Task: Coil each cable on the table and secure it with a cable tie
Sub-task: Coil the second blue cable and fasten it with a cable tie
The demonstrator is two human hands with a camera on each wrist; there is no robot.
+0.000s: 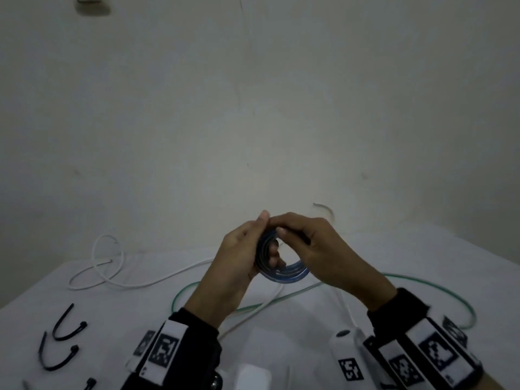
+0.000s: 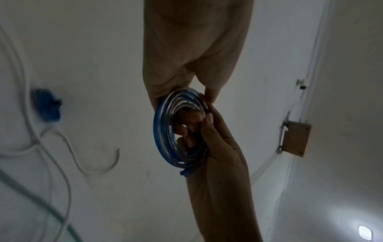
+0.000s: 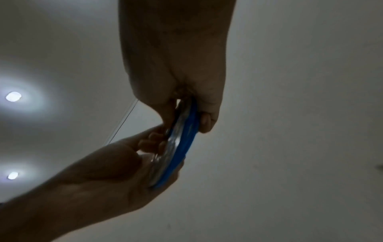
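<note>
A: Where is the blue cable (image 1: pixel 281 270) now?

B: It is wound into a ring and held in the air above the table (image 1: pixel 422 263), between both hands. The left hand (image 1: pixel 239 254) grips the ring at about 9 o'clock, with fingers curled through the middle. The right hand (image 1: pixel 315 249) pinches the top of it, near 12 o'clock, and covers the side at 3 o'clock.

A: And the ties?

B: The black cable ties (image 1: pixel 66 327) lie on the table at about 8 o'clock from the hands, well apart, so the left hand is nearer. I think the right hand must hold the ring alone while the left one reaches.

A: Other cables?

B: A white cable (image 1: pixel 112 280) and a green cable (image 1: pixel 422 280) lie loose, not yet coiled.
</note>
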